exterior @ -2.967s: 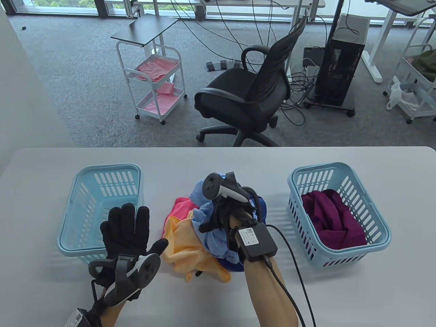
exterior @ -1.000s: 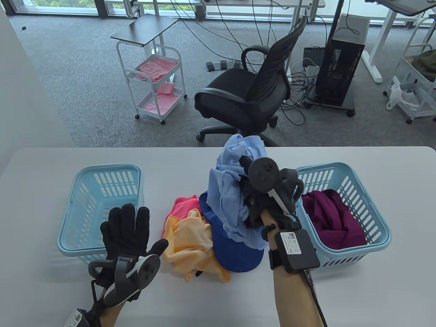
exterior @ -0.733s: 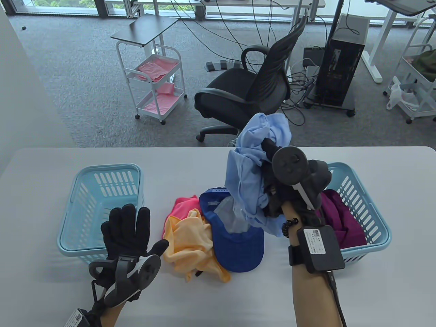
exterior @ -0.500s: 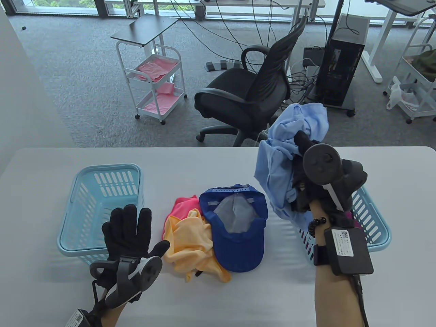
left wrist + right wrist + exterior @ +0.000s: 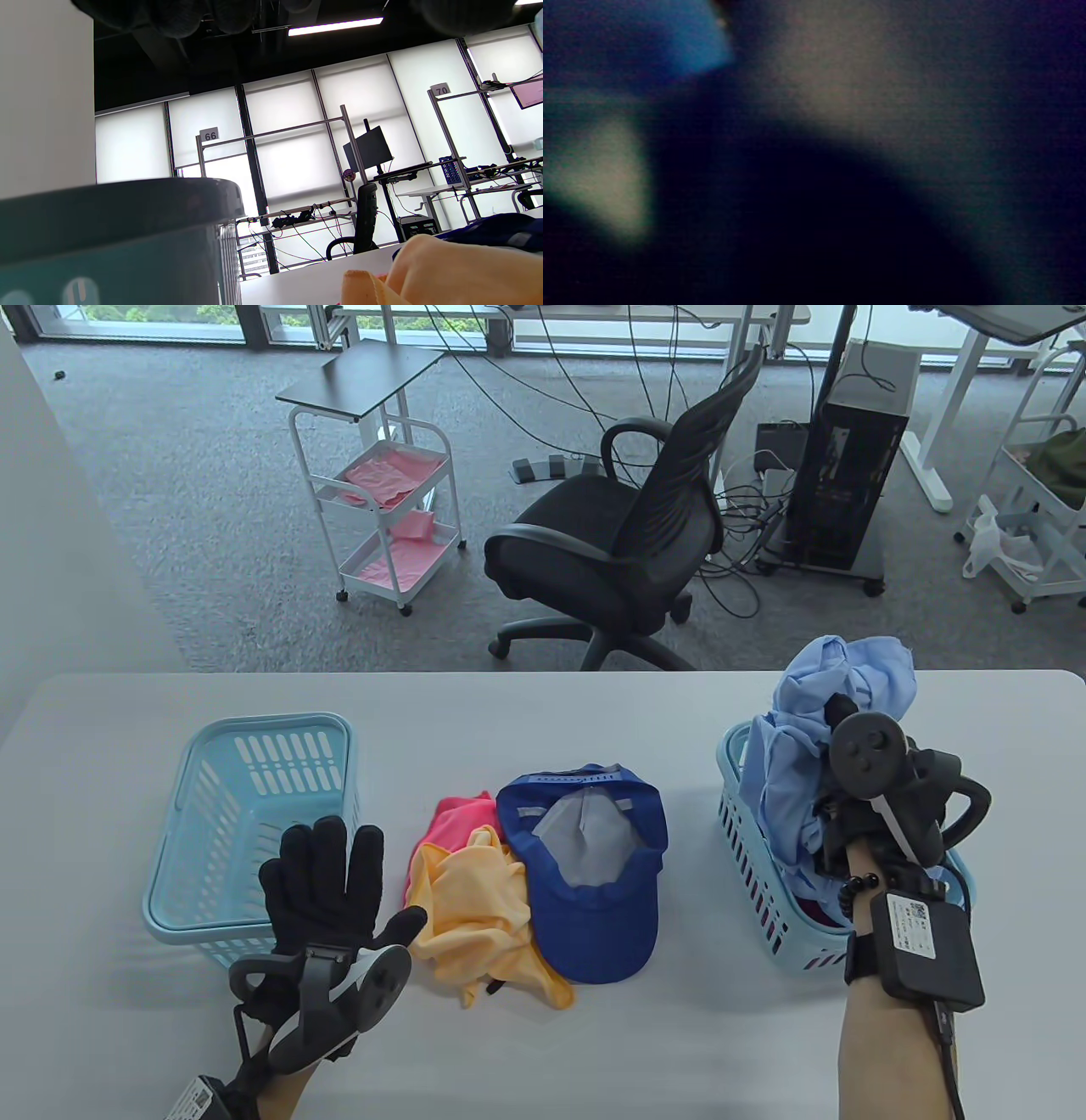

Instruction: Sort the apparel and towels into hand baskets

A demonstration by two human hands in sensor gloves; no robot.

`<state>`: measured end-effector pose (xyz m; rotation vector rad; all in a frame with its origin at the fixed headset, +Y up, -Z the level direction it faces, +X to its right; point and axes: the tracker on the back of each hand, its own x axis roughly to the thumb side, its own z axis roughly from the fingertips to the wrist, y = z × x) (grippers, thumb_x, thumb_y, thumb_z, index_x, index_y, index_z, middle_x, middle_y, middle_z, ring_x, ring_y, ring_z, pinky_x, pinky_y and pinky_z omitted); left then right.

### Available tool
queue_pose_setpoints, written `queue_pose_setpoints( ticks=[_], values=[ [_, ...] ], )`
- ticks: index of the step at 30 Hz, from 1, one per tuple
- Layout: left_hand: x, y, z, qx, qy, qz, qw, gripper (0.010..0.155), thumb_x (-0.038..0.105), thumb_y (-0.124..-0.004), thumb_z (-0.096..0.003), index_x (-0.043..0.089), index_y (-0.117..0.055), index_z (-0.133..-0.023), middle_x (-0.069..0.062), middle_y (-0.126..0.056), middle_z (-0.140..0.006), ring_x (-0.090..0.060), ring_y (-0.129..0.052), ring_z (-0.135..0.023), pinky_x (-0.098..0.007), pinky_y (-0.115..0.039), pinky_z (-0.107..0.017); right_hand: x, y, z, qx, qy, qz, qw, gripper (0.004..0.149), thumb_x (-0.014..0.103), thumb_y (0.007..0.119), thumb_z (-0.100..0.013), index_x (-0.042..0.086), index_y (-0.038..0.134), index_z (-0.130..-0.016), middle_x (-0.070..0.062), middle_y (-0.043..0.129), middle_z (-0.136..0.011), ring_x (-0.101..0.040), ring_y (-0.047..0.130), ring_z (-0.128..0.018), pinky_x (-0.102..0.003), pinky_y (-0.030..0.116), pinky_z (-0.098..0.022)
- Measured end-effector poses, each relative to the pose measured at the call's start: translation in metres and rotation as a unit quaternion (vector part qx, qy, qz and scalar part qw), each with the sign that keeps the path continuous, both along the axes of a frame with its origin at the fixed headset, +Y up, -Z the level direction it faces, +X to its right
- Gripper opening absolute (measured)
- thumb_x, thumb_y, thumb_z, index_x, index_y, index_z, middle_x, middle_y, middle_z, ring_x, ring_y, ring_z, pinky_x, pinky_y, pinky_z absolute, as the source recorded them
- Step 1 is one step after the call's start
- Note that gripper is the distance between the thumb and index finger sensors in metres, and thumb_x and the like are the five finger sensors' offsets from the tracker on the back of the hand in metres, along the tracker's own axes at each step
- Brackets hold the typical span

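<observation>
My right hand (image 5: 836, 780) grips a bunched light blue garment (image 5: 793, 746) over the right basket (image 5: 738, 823), and the cloth's lower folds hang inside it. A maroon garment (image 5: 819, 912) barely shows beneath. At the table's middle lie a blue cap (image 5: 594, 874) turned inside up, an orange cloth (image 5: 479, 912) and a pink cloth (image 5: 450, 819). My left hand (image 5: 327, 878) rests flat with fingers spread beside the empty left basket (image 5: 246, 814). The right wrist view is dark and blurred. The left wrist view shows the left basket's wall (image 5: 110, 237) and the orange cloth (image 5: 445, 275).
A black office chair (image 5: 628, 534) and a white cart (image 5: 382, 500) stand on the floor beyond the table's far edge. A cable runs from my right wrist unit (image 5: 929, 950) toward the near edge.
My right hand lifted the light blue garment off the middle pile, carried it right and lowered it over the right basket. That uncovered the blue cap. My left hand barely moved.
</observation>
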<state>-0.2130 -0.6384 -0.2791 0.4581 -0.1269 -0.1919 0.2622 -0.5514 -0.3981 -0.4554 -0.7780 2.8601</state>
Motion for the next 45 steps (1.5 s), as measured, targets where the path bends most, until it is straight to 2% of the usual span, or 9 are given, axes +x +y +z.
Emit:
queue_pose_setpoints(
  ticks=[9,22,38,45],
  values=[
    [0.000,0.000,0.000,0.000,0.004,-0.001,1.000,0.093,0.068,-0.061,-0.0432,0.015,-0.030,-0.114,-0.029,-0.036,-0.118,-0.062,-0.050,-0.106,-0.073,-0.052,-0.073,0.006,-0.033,-0.027,-0.109,-0.015,0.032,0.993,0.049,0.022,0.094,-0.028,0.026,0.085,-0.075,-0.008,0.098,-0.066,-0.030,0.106,-0.057,-0.044,0.093,-0.045],
    [0.001,-0.001,0.000,-0.002,0.008,-0.004,1.000,0.094,0.068,-0.061,-0.0431,0.015,-0.030,-0.114,-0.029,-0.036,-0.118,-0.062,-0.050,-0.106,-0.073,-0.052,-0.073,0.002,-0.076,-0.071,-0.258,-0.031,0.048,0.964,0.049,0.021,0.094,-0.029,0.025,0.084,-0.077,-0.009,0.098,-0.068,-0.032,0.105,-0.059,-0.045,0.091,-0.045],
    [-0.003,0.000,-0.001,0.003,0.018,-0.003,1.000,0.094,0.068,-0.061,-0.0431,0.015,-0.030,-0.114,-0.029,-0.036,-0.118,-0.062,-0.050,-0.106,-0.073,-0.052,-0.073,0.004,-0.125,-0.105,-0.365,-0.038,0.049,0.929,0.050,0.022,0.093,-0.030,0.024,0.082,-0.078,-0.010,0.096,-0.069,-0.033,0.104,-0.060,-0.046,0.090,-0.046],
    [-0.002,0.001,-0.001,0.001,0.019,-0.005,1.000,0.094,0.068,-0.061,-0.0432,0.015,-0.030,-0.114,-0.029,-0.036,-0.118,-0.062,-0.050,-0.106,-0.073,-0.052,-0.073,0.006,-0.136,-0.109,-0.389,-0.044,0.054,0.918,0.049,0.023,0.092,-0.031,0.024,0.081,-0.078,-0.010,0.095,-0.071,-0.032,0.103,-0.062,-0.046,0.090,-0.047]
  ],
)
